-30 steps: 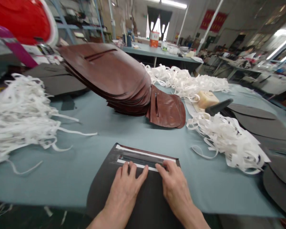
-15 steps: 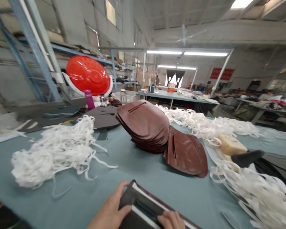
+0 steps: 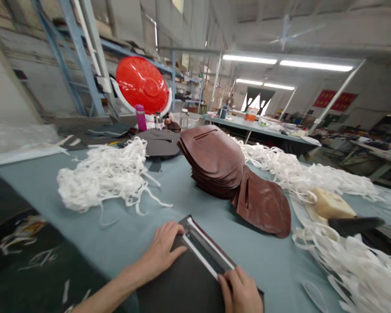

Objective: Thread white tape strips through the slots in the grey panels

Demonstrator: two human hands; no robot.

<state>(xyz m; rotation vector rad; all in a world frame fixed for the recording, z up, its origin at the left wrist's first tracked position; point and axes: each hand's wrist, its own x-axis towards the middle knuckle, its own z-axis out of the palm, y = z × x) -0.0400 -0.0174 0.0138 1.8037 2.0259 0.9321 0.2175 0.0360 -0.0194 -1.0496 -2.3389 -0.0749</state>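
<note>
A dark leather panel [image 3: 185,282] with a slot edged by two white tape strips [image 3: 205,256] lies at the near edge of the blue-grey table [image 3: 117,234]. My left hand [image 3: 161,250] rests on the panel's left end, fingers pressed down flat beside the strips. My right hand [image 3: 243,292] sits at the right end of the strips, its fingers curled and pinched against the tape. Behind the panel stands a stack of brown leather pieces [image 3: 215,161], with one piece [image 3: 263,204] leaning off its right side.
Heaps of white paper strips lie at left [image 3: 104,178], behind the stack [image 3: 293,171] and at right [image 3: 355,261]. A cream block with a black handle [image 3: 339,213] lies at right. Dark panels [image 3: 159,141], a pink bottle [image 3: 140,117] and a red tub [image 3: 141,84] are at the back.
My view has swung up and to the left, so the panel now appears turned diagonally. My hands have slid apart along the strips, left to the left end, right to the right end.
</note>
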